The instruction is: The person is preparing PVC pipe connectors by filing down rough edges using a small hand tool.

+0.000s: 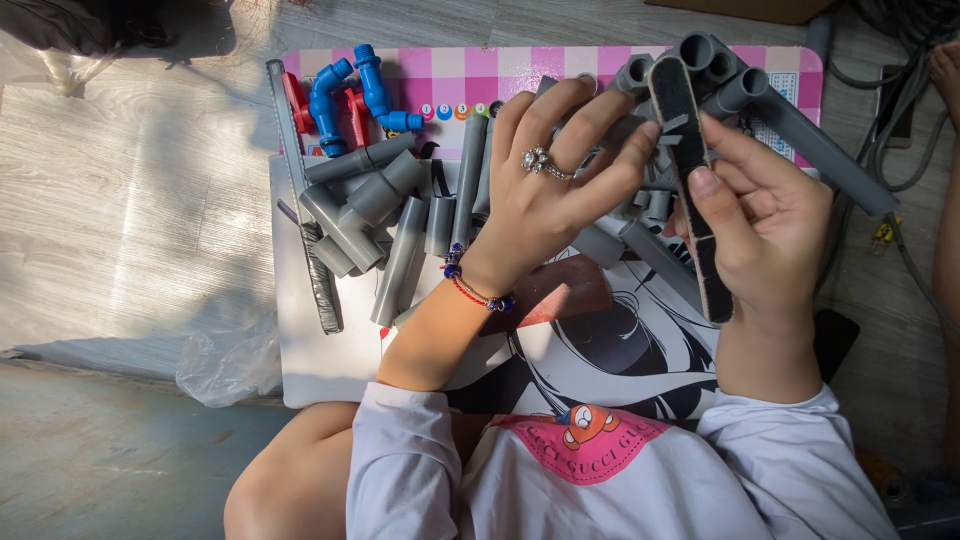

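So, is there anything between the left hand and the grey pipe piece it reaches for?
Nothing visible: the left hand already touches the grey pipe piece with its fingertips. The right hand holds a file beside it, not between.

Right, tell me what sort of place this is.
Probably a home floor used as a craft spot: wood-look flooring, a cartoon-printed board as work surface, and loose grey pipe pieces heaped on it.
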